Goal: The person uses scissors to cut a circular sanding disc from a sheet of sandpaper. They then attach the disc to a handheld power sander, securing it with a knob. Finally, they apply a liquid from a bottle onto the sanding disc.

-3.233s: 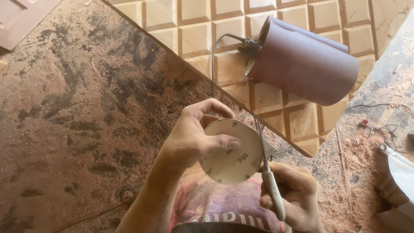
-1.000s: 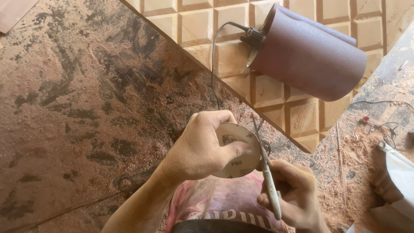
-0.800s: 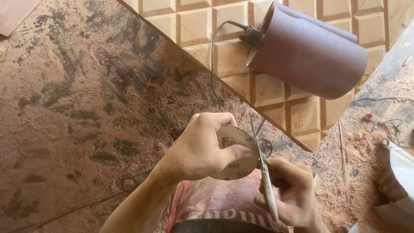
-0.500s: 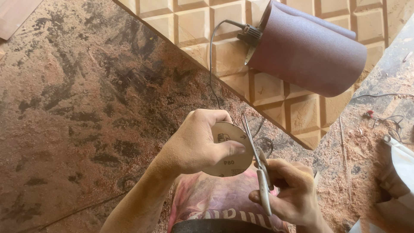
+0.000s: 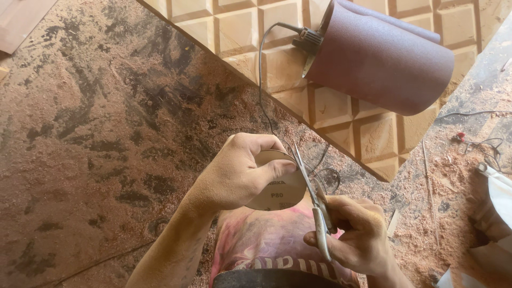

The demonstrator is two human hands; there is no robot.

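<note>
While sawdust covers the floor (image 5: 80, 133), left hand (image 5: 234, 178) fingers pinching sanding disc (image 5: 277, 189), right hand (image 5: 357, 237) gripping scissors (image 5: 314, 205).

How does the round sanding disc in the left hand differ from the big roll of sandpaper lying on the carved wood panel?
The sanding disc is a small, flat, pale tan circle, its printed backing facing the camera; the sandpaper roll is much larger, curled into a tube, dark reddish brown. The disc is pinched in the left hand beside scissors held by the right hand; the roll lies untouched on the wood panel. Both appear to be abrasive sheet.
</note>
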